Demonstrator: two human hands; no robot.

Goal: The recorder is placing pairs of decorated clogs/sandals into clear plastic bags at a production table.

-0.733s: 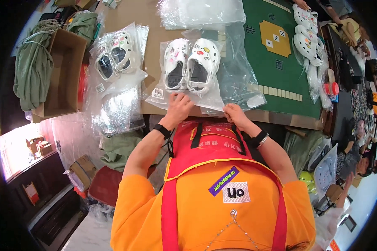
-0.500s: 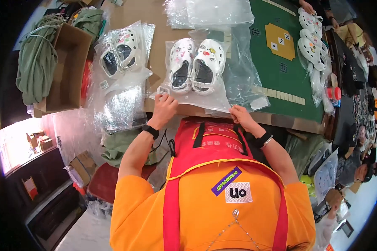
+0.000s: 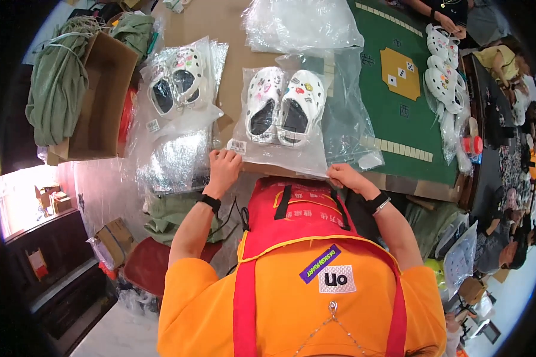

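A pair of white clogs [image 3: 304, 98] with colourful charms lies side by side inside a clear plastic bag [image 3: 283, 156], flat on the table in front of me. At the bag's near left corner, my left hand [image 3: 224, 171] has its fingers closed on the plastic edge. My right hand [image 3: 346, 177] pinches the near right corner between thumb and fingers. The bag's near edge stretches between both hands, by the table's front edge. A white label sits close to my left fingertips.
Another bagged pair of clogs [image 3: 178, 83] lies to the left on silvery packaging [image 3: 175, 157]. Empty clear bags [image 3: 304, 27] are at the far side. Right are a green mat [image 3: 393, 89], more white clogs [image 3: 441, 77] and another person's hands [image 3: 449, 25]. A cardboard box [image 3: 104, 98] stands far left.
The view has shifted a little, so the table sits lower in it. My left hand has slid slightly left along the bag's edge; my right hand keeps its corner.
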